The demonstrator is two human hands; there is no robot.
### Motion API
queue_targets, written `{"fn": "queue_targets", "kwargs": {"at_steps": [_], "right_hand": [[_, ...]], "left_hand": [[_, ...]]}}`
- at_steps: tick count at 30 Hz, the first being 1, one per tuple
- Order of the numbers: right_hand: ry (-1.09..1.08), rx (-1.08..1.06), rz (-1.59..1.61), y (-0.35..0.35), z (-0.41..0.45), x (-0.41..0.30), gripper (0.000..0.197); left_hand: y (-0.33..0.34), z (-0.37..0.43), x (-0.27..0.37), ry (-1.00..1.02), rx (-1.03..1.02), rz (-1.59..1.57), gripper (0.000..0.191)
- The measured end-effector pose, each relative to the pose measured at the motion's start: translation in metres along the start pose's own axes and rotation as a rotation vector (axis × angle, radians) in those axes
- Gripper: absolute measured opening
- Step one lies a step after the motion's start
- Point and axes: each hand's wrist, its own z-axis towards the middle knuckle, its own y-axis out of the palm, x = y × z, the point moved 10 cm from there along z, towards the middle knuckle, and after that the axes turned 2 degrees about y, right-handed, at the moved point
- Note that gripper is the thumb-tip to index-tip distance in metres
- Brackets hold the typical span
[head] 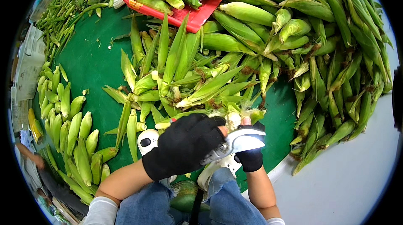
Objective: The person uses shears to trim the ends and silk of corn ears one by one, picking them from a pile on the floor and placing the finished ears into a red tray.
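My left hand [189, 144], in a black fingerless glove, grips metal pruning shears [231, 145]. Their bright curved blades point right, in front of my right hand [250, 159], which wears a similar glove. An ear of corn [233, 120] with pale silk and green husk is held in my right hand, its whitish end just above the blades. The blades hide part of that hand, and whether they touch the ear cannot be told. Loose green husks [189, 80] lie in a heap beyond both hands.
Unhusked corn [340, 77] is piled at the right. Trimmed ears [74, 130] lie at the left on the green surface [91, 52]. A red plastic scoop [176, 20] holds more ears at the top. Another person's arm [30, 155] shows at the far left, near a white crate [31, 61].
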Motion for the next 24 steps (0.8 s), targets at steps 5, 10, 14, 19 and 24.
{"fn": "queue_targets", "kwargs": {"at_steps": [5, 10, 14, 19, 24], "right_hand": [[-0.269, 0.024, -0.419, -0.010, 0.005, -0.046, 0.012], [-0.316, 0.072, -0.367, -0.021, 0.007, -0.049, 0.008], [-0.213, 0.119, -0.314, -0.022, 0.008, -0.041, 0.006], [-0.165, 0.174, -0.268, -0.023, 0.008, -0.038, 0.019], [-0.144, 0.164, -0.279, -0.021, 0.008, -0.040, 0.016]], "left_hand": [[0.010, -0.022, -0.023, -0.230, -0.067, -0.038, 0.043], [0.021, -0.024, -0.022, -0.276, -0.183, 0.030, 0.064], [0.027, -0.025, -0.019, -0.320, -0.288, 0.107, 0.064], [0.033, -0.024, -0.015, -0.298, -0.300, 0.195, 0.068], [0.036, -0.026, -0.014, -0.294, -0.301, 0.197, 0.067]]}}
